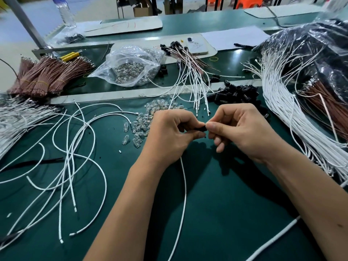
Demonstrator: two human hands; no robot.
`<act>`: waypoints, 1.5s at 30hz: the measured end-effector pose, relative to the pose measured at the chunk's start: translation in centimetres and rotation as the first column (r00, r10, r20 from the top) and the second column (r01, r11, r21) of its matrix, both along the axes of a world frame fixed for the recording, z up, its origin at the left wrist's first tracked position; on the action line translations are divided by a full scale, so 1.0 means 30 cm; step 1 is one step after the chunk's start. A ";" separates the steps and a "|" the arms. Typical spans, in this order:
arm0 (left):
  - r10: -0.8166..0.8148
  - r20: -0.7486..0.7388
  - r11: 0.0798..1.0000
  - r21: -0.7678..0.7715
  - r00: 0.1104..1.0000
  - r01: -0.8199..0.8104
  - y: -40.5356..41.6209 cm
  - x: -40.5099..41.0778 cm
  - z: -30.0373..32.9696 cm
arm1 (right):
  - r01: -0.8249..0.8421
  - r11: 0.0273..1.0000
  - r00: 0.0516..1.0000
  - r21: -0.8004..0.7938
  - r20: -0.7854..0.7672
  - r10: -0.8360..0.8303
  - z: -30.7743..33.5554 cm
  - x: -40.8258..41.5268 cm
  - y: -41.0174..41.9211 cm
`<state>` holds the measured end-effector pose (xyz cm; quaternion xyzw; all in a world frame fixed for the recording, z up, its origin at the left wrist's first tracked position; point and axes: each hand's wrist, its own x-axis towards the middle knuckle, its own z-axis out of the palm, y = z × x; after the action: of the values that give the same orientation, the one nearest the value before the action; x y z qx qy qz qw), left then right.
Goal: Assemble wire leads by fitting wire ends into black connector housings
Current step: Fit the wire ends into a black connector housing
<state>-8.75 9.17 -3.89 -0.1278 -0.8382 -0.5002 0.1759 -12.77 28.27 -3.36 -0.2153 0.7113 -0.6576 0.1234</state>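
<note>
A small black connector housing point(200, 128) sits between my two hands over the green mat point(216, 204). My left hand point(169, 132) grips its left part with curled fingers. My right hand point(239, 129) pinches its right end with thumb and forefinger. A white wire point(185, 194) hangs from under my left hand toward the near edge; its upper end is hidden by the fingers. More black housings point(237, 92) lie in a heap just beyond my right hand. Loose white wires point(75, 157) sprawl to the left.
Small clear glass bulbs point(143, 121) are scattered left of my left hand, with a bag of them point(131, 66) behind. Finished leads point(192, 72) lie at centre back. Brown wire bundles point(47, 76) sit far left. A thick white wire bundle point(282, 110) and plastic bag point(310, 53) fill the right.
</note>
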 end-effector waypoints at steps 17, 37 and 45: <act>0.047 -0.028 0.999 0.021 0.998 -0.047 0.026 -0.001 0.011 | 0.061 0.991 0.979 0.121 -0.200 -0.036 0.031 0.003 0.014; 0.071 -0.090 0.997 0.024 0.993 -0.069 0.013 -0.005 0.001 | 0.039 0.998 0.999 -0.042 -0.025 -0.040 0.000 0.009 -0.019; 0.061 -0.009 0.986 0.159 0.998 -0.059 0.029 -0.004 -0.005 | 0.031 0.997 0.998 -0.075 -0.056 -0.036 -0.001 0.006 -0.015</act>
<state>-8.87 10.04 -4.03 -0.0915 -0.7981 -0.5587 0.2063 -12.60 27.81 -3.40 -0.2264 0.6933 -0.6790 0.0839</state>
